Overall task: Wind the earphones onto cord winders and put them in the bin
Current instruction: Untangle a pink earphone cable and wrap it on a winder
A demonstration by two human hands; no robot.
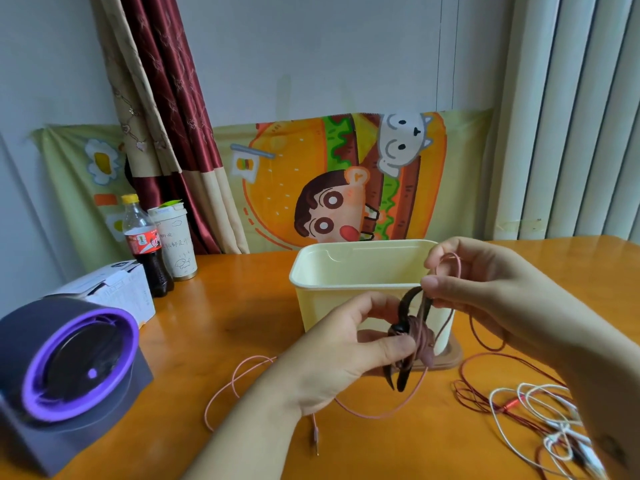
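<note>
My left hand [346, 344] is nearest, with fingers and thumb curled around a dark winder [401, 377], held upright in front of the bin [311, 271]. The pink cord [421, 336] is wound in a thick bundle around the middle of the winder. My right hand [485, 282] is just above it and pinches a loop of the same cord between thumb and forefinger. The rest of this cord hangs down and lies in curves on the table [225, 323], on the near left side of my hands. The cream bin stands open just behind my hands. On the near right lie red earphones [485, 396] and white earphones [519, 410], tangled together. At the far left stand a cola bottle [145, 244] and a cup [175, 244].
</note>
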